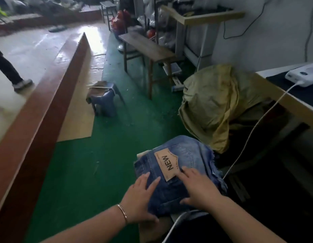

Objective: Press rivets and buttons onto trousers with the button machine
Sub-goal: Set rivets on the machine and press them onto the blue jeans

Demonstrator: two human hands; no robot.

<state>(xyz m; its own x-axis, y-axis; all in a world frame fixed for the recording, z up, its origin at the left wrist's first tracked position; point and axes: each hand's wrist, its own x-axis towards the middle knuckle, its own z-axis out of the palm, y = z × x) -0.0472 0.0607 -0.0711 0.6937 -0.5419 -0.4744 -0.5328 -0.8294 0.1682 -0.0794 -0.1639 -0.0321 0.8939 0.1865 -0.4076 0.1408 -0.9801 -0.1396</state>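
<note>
Both hands are flat on a folded stack of denim trousers [178, 174] down by the green floor [92, 172]. Left hand [140, 199] lies spread along the near-left edge, right hand [199, 186] fingers out, touching the tan "NEW" patch [168, 163].
</note>
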